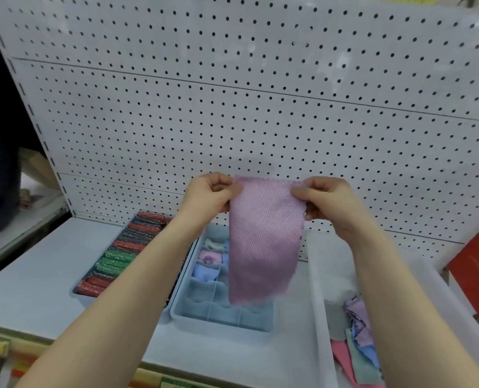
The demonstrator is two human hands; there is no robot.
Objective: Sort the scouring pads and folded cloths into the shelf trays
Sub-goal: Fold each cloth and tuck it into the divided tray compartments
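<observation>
A pink cloth (263,242) is held up, hanging full length above the divided tray (204,317). Its top corners are pinched by the left hand (210,191) and the right hand (322,197). Folding appears to be the step in hand; next, a compact fold is called for, to fit an empty near compartment. Scouring pads (115,259) are lined in the left tray; loose cloths (356,343) lie in the right bin (316,275).

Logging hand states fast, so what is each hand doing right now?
Left hand: fingers pinch the top left corner of the pink cloth.
Right hand: fingers pinch the cloth's top right corner.
</observation>
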